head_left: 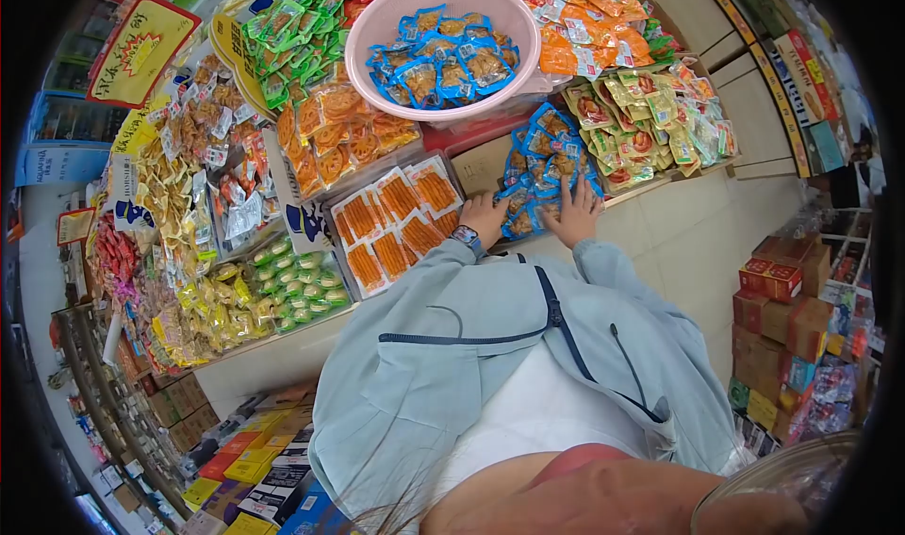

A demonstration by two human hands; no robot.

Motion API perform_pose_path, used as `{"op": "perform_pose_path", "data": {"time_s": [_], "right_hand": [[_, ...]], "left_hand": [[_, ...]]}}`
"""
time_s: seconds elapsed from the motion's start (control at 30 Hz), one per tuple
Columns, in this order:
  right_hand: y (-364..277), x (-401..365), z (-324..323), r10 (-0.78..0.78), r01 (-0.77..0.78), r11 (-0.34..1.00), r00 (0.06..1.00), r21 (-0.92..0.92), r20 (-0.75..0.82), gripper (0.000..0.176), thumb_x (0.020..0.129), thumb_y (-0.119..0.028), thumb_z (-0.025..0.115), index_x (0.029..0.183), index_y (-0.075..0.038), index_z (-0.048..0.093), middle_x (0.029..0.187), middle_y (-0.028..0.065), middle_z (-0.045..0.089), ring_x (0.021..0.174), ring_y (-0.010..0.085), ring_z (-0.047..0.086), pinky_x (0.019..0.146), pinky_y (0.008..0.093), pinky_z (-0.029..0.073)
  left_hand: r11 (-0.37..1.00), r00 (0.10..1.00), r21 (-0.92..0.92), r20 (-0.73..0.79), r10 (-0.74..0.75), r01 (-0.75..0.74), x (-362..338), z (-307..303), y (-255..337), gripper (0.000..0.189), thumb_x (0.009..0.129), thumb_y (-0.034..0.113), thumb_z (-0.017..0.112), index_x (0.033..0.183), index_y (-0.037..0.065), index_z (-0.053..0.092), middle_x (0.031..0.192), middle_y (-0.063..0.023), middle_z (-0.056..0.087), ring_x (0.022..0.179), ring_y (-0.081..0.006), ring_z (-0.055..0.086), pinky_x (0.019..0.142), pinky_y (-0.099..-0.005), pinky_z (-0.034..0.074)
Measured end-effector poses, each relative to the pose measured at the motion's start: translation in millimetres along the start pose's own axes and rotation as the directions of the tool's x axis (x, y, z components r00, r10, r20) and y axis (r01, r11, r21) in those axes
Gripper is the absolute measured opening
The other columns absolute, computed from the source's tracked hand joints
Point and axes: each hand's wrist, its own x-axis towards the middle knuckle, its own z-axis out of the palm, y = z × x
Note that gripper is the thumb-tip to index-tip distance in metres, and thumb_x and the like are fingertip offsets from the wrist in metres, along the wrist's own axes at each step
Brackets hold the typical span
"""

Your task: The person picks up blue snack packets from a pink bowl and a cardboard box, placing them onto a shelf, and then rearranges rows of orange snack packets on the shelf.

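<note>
Blue-edged snack packets (544, 158) lie heaped in a display compartment in front of me. My right hand (577, 216) rests on the lower right of this heap, its fingers spread over the packets. At the heap's left edge is my left hand (485, 218), with a watch (466, 236) on its wrist. Its fingers reach toward the packets and look apart, with nothing visible held in them. Bare cardboard (479, 169) shows in the compartment just above my left hand. More of the same blue packets (452, 59) fill a pink plastic basket (443, 114) beyond the compartment.
Left of my hands are trays of orange snack strips (391, 222) and green-white packets (300, 285). Yellow-green packets (641, 125) and orange packets (589, 31) lie to the right. Cardboard boxes (762, 361) are stacked on the floor at right, coloured boxes (250, 455) at lower left.
</note>
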Motion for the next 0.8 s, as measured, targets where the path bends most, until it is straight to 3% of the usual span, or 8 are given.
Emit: {"op": "perform_pose_path", "data": {"time_s": [0.03,0.13,0.27,0.43,0.53,0.63,0.73,0.8], "right_hand": [[-0.2,0.6,1.0,-0.002,0.002,1.000,1.000,-0.003,0.000,0.096,0.082,-0.064,0.059,0.156,-0.019,0.018,0.161,0.0208,0.008,0.147,0.0393,0.010,0.112,0.0648,0.007],[0.2,-0.6,1.1,-0.010,0.010,1.000,1.000,0.000,-0.011,0.095,0.082,-0.064,0.059,0.156,-0.020,0.018,0.161,0.0205,0.008,0.147,0.0392,0.010,0.112,0.0647,0.007],[0.3,-0.4,4.0,-0.013,0.014,1.000,0.999,0.024,-0.030,0.094,0.082,-0.063,0.059,0.155,-0.020,0.018,0.161,0.0202,0.007,0.147,0.0392,0.009,0.112,0.0651,0.007],[0.2,-0.4,3.1,-0.010,0.010,1.000,1.000,-0.002,-0.022,0.093,0.083,-0.063,0.058,0.156,-0.021,0.018,0.160,0.0208,0.009,0.147,0.0388,0.011,0.111,0.0656,0.010],[-1.4,0.6,0.8,-0.009,0.008,1.000,1.000,-0.017,-0.021,0.094,0.083,-0.063,0.059,0.156,-0.021,0.017,0.160,0.0211,0.009,0.147,0.0387,0.011,0.111,0.0657,0.012],[-0.5,0.5,0.2,-0.008,0.008,1.000,1.000,-0.024,-0.002,0.095,0.083,-0.063,0.059,0.156,-0.021,0.015,0.160,0.0212,0.008,0.147,0.0388,0.011,0.111,0.0659,0.012],[0.1,0.2,-0.3,-0.007,0.008,1.000,1.000,-0.028,0.012,0.096,0.082,-0.062,0.060,0.156,-0.021,0.015,0.160,0.0212,0.008,0.147,0.0388,0.011,0.111,0.0659,0.012],[0.1,1.7,-1.9,-0.003,0.003,0.999,1.000,-0.032,0.012,0.096,0.082,-0.062,0.060,0.156,-0.021,0.015,0.160,0.0210,0.008,0.147,0.0387,0.011,0.112,0.0658,0.012]], "left_hand": [[0.999,0.999,-0.036,0.032,-0.021,0.022,-0.4,-1.2,0.7,0.057,0.073,0.017,0.070,0.128,0.012,0.053,0.118,-0.0152,0.055,0.110,-0.0326,0.054,0.091,-0.0470,0.042],[0.998,0.997,-0.064,-0.069,0.018,-0.023,-8.0,-2.8,-2.0,0.051,0.075,0.017,0.069,0.123,0.012,0.055,0.113,-0.0130,0.057,0.106,-0.0318,0.056,0.089,-0.0467,0.042],[0.990,0.952,-0.136,-0.306,-0.017,-0.026,-15.5,-41.7,-0.4,0.052,0.075,0.018,0.069,0.124,0.011,0.055,0.119,-0.0136,0.056,0.109,-0.0329,0.055,0.090,-0.0448,0.042],[0.975,0.743,-0.177,-0.670,-0.016,-0.138,-9.0,-140.1,-0.3,0.055,0.072,0.017,0.074,0.124,0.010,0.057,0.128,-0.0158,0.053,0.111,-0.0358,0.054,0.094,-0.0458,0.042],[0.981,0.563,-0.045,-0.823,0.071,-0.190,13.0,-194.6,-6.7,0.053,0.072,0.015,0.076,0.121,0.009,0.059,0.129,-0.0157,0.053,0.112,-0.0367,0.053,0.095,-0.0465,0.043],[0.999,0.569,-0.026,-0.822,0.002,-0.040,45.8,-222.8,-28.7,0.052,0.075,0.022,0.074,0.124,0.014,0.060,0.129,-0.0159,0.054,0.112,-0.0365,0.054,0.094,-0.0486,0.043],[0.932,0.723,0.129,-0.670,-0.170,0.339,66.4,-212.1,-52.0,0.049,0.080,0.032,0.069,0.127,0.021,0.061,0.127,-0.0154,0.057,0.114,-0.0346,0.055,0.095,-0.0519,0.041],[0.938,0.745,0.071,-0.629,-0.224,0.341,73.8,-209.9,-61.6,0.047,0.083,0.037,0.065,0.127,0.024,0.062,0.125,-0.0144,0.060,0.115,-0.0330,0.055,0.096,-0.0533,0.039]]}}
